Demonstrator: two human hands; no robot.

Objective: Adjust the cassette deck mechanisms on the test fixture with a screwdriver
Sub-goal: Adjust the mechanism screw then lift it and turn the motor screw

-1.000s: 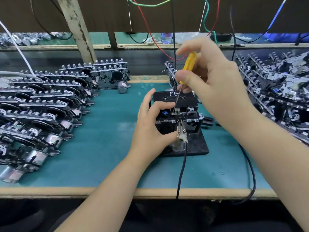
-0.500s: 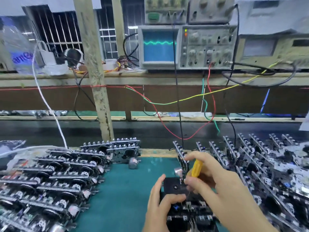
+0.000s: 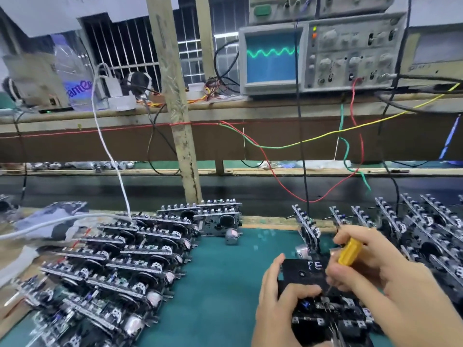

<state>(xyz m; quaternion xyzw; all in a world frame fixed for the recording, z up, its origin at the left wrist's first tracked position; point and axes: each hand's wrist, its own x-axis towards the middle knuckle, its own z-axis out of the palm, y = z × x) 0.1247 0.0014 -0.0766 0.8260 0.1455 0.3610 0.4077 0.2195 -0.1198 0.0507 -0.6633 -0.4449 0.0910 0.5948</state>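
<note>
The cassette deck mechanism sits on the black test fixture at the near right of the green table, and everything here is placed from that fixture. The left hand grips the fixture's left side, thumb up along its edge and fingers curled over the mechanism's top. The right hand comes in from the fixture's right and pinches the yellow-handled screwdriver between thumb and fingers. The tool's long axis slants from upper right, handle away from the person, down to lower left, where the thin shaft meets the mechanism just right of the left fingertips. The tip itself is too small to tell apart. So the right hand does the turning, and I judge the adjustment is under way. Beyond the fixture, on the shelf, an oscilloscope shows a green wave. Left of the fixture lie rows of further mechanisms; more stand to its right.
</note>
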